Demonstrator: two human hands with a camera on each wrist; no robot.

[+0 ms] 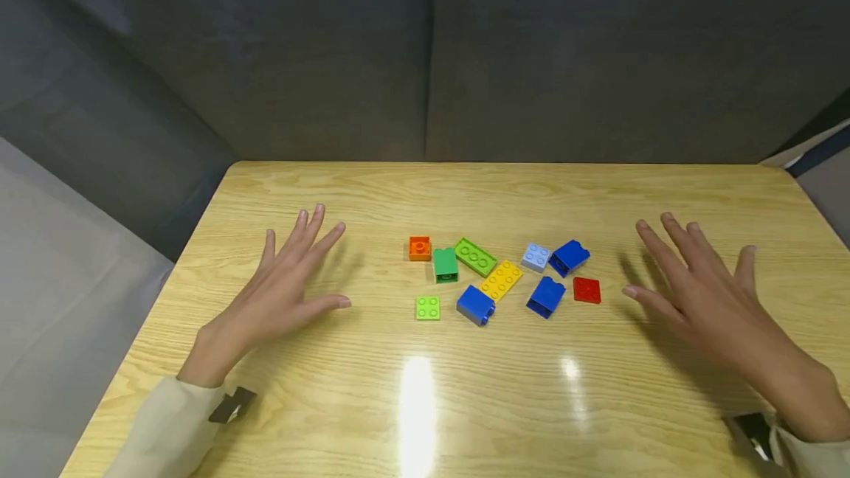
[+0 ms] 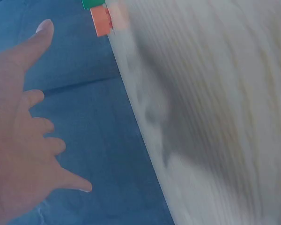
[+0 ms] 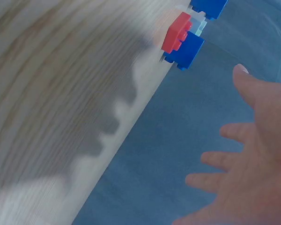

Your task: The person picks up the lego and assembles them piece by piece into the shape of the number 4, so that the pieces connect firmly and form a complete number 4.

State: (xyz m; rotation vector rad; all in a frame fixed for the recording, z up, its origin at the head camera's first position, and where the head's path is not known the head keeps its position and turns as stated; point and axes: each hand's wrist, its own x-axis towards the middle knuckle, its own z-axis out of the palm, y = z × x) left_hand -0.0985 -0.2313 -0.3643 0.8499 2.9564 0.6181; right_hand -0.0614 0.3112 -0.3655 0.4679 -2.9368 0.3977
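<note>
My left hand [image 1: 282, 293] hovers over the left of the table, fingers spread and holding nothing. Across from it, my right hand [image 1: 704, 301] is spread the same way, nearest to the red brick [image 1: 587, 290]. Between the hands lie an orange brick [image 1: 420, 248], a green brick [image 1: 446, 265], a long lime brick [image 1: 475, 257], a small lime brick [image 1: 428, 308], a yellow brick [image 1: 501, 281], a light blue brick [image 1: 535, 257] and three dark blue bricks, one [image 1: 476, 305] near the front. The right wrist view shows the red brick [image 3: 177, 33] beside dark blue ones.
The wooden table [image 1: 319, 397] carries bright light reflections near its front. A dark grey curtain [image 1: 425, 57] hangs behind its back edge. Small dark devices, one [image 1: 232, 404] at the left cuff, sit at both wrists.
</note>
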